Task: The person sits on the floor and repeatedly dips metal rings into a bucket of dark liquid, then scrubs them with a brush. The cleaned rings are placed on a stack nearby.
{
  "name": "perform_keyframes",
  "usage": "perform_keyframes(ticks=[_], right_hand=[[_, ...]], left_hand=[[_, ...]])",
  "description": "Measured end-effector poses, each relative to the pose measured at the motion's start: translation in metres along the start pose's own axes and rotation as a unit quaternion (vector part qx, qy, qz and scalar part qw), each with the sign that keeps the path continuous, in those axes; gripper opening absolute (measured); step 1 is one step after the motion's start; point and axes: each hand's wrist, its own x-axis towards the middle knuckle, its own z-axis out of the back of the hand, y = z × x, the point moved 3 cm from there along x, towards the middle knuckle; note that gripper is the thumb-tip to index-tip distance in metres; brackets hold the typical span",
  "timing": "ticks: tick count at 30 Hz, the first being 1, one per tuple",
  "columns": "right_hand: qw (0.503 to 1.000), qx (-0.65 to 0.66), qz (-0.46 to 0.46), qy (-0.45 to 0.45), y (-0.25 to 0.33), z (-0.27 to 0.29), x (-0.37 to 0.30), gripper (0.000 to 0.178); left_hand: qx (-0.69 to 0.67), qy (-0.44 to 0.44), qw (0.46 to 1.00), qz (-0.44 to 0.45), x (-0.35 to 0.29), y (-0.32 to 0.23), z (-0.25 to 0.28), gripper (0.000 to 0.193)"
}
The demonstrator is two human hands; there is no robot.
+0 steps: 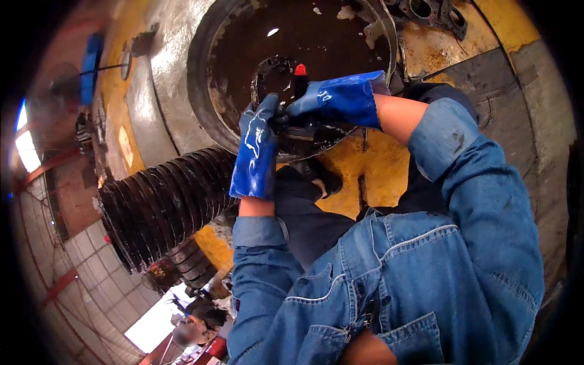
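Both my hands wear blue coated gloves and meet over a round metal basin (199,85) of dark liquid. My left hand (260,128) is closed on the near edge of a dark, wet ring (263,72) with a rough, toothed-looking rim. A tool with a dark handle and red end (300,70) stands up out of my right hand (313,100), whose fingers are wrapped round it. The tool's working end is hidden in the shadow under my hands. The fingertips of both hands nearly touch.
A long stack of dark ribbed rings (164,204) lies left of the basin. Dark metal parts with round holes (429,12) sit at the far right, on a yellow, stained surface (480,36). Another person (194,331) is at the lower left.
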Motion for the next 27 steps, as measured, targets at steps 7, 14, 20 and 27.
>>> perform_keyframes(ticks=[7, 14, 20, 27], right_hand=[[0.915, -0.367, -0.156, -0.061, 0.043, -0.012, 0.000, 0.036], [0.756, -0.602, 0.189, -0.171, 0.063, 0.035, 0.041, 0.022], [0.639, -0.643, 0.408, -0.111, 0.140, -0.003, 0.034, 0.042], [0.783, -0.531, 0.233, -0.224, 0.085, 0.017, 0.045, 0.034]], left_hand=[[-0.103, -0.027, 0.994, 0.020, 0.000, -0.007, 0.028, 0.024], [-0.172, 0.011, 0.984, -0.046, -0.003, -0.016, 0.051, 0.028], [-0.200, 0.019, 0.978, -0.056, -0.013, -0.018, 0.055, 0.028], [-0.209, 0.035, 0.976, -0.052, -0.012, -0.020, 0.046, 0.027]])
